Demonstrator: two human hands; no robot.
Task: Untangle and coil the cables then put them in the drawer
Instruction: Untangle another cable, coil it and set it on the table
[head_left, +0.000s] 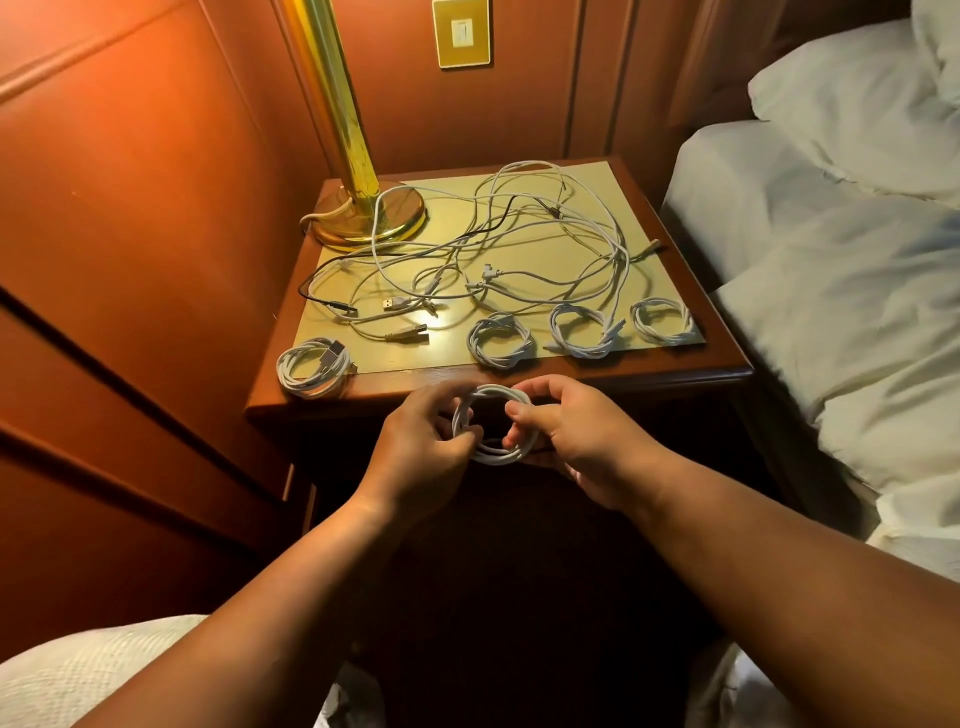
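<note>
In front of the nightstand (571, 370) both my hands hold a coiled white cable (488, 452). My left hand (421, 447) grips its left side and my right hand (566, 441) pinches its right side. Several finished white coils lie along the top's front edge: one at the left (311, 366), three towards the right (500, 340), (584, 330), (662, 321). Behind them sprawls a tangle of white and black cables (519, 244) with loose USB plugs (397, 304). The drawer front below the top is dark and hidden behind my hands.
A brass lamp (363, 208) stands at the back left of the nightstand. A bed with white sheets and pillows (841, 249) lies to the right. Wooden panelling (130, 208) closes the left side. A brass switch plate (462, 32) is on the wall.
</note>
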